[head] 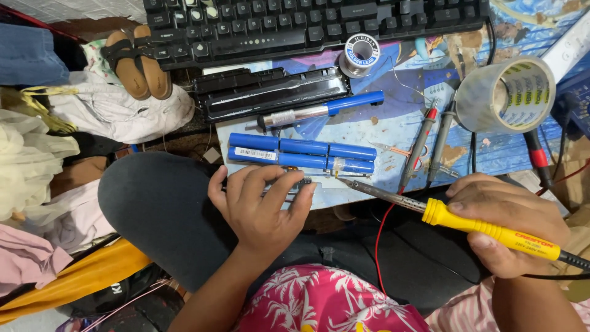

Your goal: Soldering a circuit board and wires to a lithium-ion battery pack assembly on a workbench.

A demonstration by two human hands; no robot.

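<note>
Yellow soldering iron (491,230) in right hand (513,224)

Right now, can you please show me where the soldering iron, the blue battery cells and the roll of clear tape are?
soldering iron (491,230), head view, on the yellow handle held in the right hand.
blue battery cells (302,154), head view, on the middle cell of the pack.
roll of clear tape (476,98), head view, on its outer side wall.
</note>
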